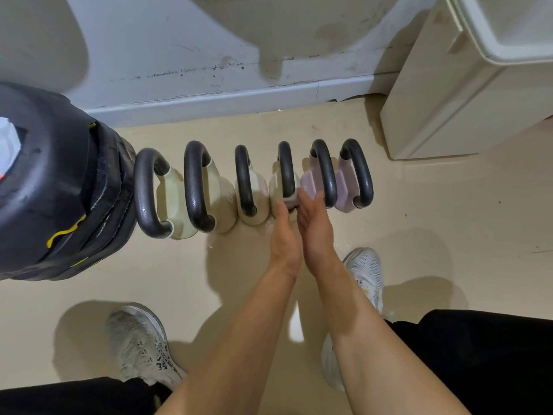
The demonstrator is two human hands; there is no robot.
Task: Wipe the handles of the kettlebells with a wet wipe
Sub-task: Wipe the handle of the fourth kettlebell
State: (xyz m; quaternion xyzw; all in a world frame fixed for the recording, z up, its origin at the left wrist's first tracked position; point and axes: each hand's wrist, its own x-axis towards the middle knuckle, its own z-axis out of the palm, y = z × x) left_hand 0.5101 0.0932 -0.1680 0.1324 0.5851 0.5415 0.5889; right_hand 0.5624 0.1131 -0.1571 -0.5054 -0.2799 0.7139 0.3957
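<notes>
Both bare forearms reach forward and converge at the near end of the fourth dark grey curved metal kettlebell handle [286, 172] from the left; the left hand [282, 235] shows its back, fingers curled round a small crumpled pale wet wipe [290, 202] pressed at that handle's lower end; the right hand [312, 223] lies just beside it on the right, palm turned leftward, fingers loosely extended toward the same spot; the wrists nearly touch.

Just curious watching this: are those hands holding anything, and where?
The left hand presses a wet wipe around the fourth kettlebell's handle, near its lower end; the right hand looks empty.
</notes>
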